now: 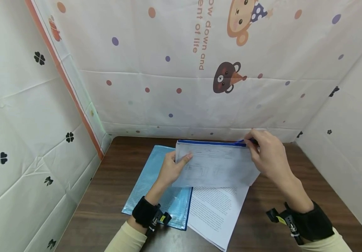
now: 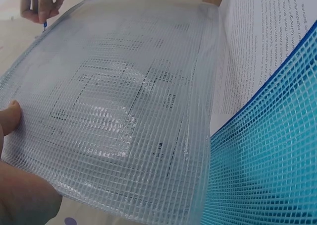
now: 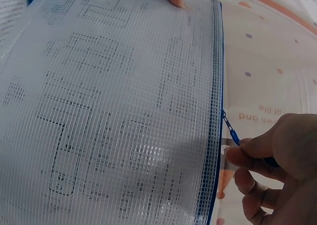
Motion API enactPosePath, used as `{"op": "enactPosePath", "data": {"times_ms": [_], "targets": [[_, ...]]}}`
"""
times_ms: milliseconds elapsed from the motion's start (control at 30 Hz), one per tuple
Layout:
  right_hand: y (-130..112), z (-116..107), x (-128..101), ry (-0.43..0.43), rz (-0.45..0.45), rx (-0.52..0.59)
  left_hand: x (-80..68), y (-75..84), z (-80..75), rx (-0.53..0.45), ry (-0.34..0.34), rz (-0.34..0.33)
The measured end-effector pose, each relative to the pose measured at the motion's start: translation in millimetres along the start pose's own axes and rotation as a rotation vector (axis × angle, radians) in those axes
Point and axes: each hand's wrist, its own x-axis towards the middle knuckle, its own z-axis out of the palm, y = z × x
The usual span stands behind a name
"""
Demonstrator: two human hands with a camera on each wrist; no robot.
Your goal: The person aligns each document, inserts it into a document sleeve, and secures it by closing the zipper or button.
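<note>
A clear mesh zipper pouch (image 1: pixel 218 168) with a blue zipper along its top edge is held up above the table. Printed paper shows through its mesh. My left hand (image 1: pixel 172 169) grips the pouch near its left edge, thumb on the front face. At the upper right, my right hand (image 1: pixel 270 154) pinches the blue zipper pull (image 3: pixel 233 134), which the right wrist view shows partway along the zipper. Below the pouch lie a stack of printed sheets (image 1: pixel 214 213) and a light-blue mesh pouch (image 1: pixel 146 182) with a dark blue edge. The held pouch covers their upper parts.
The dark brown wooden table (image 1: pixel 105 199) carries everything. Behind it hangs a white printed cloth (image 1: pixel 137 105) with dots and bears. More cloth walls the left (image 1: pixel 20 133) and right (image 1: pixel 351 154) sides.
</note>
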Motion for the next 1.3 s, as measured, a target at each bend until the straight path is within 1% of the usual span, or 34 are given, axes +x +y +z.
{"op": "enactPosePath", "data": {"times_ms": [333, 567, 700, 933, 1133, 1300], "targets": [[6, -1, -3, 0.006, 0.008, 0.001, 0.7, -0.7, 1.0, -0.004, -0.011, 0.004], [8, -2, -4, 0.011, 0.015, -0.011, 1.5, -2.8, -0.4, 0.001, 0.006, -0.017], [9, -2, -3, 0.011, 0.015, -0.016, 2.2, -3.6, -1.0, -0.002, -0.001, -0.012], [11, -3, -2, 0.005, 0.041, -0.039, 2.5, -5.1, -1.9, -0.018, 0.006, -0.018], [12, -3, -2, 0.003, 0.047, -0.051, 2.7, -5.2, -2.7, -0.02, -0.001, -0.004], [15, -3, -2, 0.008, 0.064, -0.066, 2.8, -5.3, -3.8, -0.02, 0.002, -0.009]]}}
